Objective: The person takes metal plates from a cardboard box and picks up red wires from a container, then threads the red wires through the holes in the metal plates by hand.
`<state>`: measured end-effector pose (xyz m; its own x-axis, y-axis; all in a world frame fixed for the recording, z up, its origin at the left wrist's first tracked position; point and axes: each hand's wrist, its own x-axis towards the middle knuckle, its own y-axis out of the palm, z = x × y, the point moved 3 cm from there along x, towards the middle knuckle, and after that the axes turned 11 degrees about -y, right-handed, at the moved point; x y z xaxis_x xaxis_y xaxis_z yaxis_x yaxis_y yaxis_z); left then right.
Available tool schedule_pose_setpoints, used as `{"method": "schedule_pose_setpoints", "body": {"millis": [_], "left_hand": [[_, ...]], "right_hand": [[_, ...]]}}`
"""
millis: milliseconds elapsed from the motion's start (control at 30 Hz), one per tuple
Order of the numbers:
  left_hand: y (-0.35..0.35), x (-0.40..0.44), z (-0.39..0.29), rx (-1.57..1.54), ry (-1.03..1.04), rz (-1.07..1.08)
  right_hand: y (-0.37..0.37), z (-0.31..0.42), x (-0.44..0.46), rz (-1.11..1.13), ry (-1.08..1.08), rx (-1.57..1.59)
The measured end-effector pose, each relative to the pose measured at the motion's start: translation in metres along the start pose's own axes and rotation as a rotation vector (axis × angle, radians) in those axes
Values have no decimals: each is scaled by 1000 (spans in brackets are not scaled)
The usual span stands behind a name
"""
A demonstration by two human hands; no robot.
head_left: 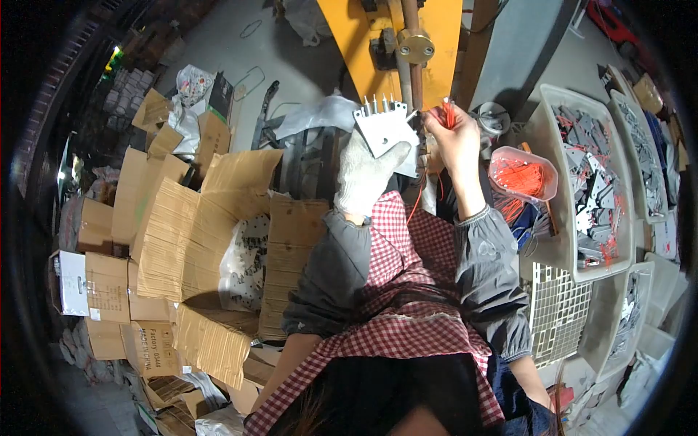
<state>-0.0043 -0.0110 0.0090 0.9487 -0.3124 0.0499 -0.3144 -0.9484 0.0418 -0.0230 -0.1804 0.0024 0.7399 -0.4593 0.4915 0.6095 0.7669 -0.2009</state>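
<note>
Head view: left fingers (397, 155) grasping plate (385, 132), pins (375, 105) far-side, seemingly for access; right fingers (438, 123) pinching wires (449, 114); tub (555, 179) at right.

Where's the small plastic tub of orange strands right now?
In the head view, the plastic tub is right of centre, just right of and lower than the bare right hand, beside the long bin of grey parts.

white plate (386, 133) (pins (375, 105) jutting up) tilted in left hand (363, 173); red wires (448, 116) bunched in right hand (459, 142).
</note>
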Motion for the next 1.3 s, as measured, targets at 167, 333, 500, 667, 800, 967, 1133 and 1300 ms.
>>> {"method": "schedule_pose_setpoints", "body": {"millis": [167, 333, 500, 667, 800, 967, 1133, 1300], "left_hand": [[-1, 1, 3, 6, 13, -15], [0, -2, -3, 45, -56, 15], [0, -3, -8, 70, -42, 21], [2, -4, -16, -20, -42, 7], [1, -4, -21, -50, -165, -22], [2, -5, -19, -162, 33, -51], [-15, -3, -10, -322, -130, 42], [-17, 7, 1, -113, -119, 50]], "right_hand": [[2, 5, 0, 10, 24, 51], [1, 5, 0, 0, 5, 21], [1, 8, 1, 22, 16, -10], [1, 9, 2, 39, 15, -90], [-3, 18, 1, 87, 22, -133], [-41, -10, 9, -69, -260, -270], [-62, -24, 13, -16, -45, -90], [-21, -11, 2, 87, -67, -41]]}}
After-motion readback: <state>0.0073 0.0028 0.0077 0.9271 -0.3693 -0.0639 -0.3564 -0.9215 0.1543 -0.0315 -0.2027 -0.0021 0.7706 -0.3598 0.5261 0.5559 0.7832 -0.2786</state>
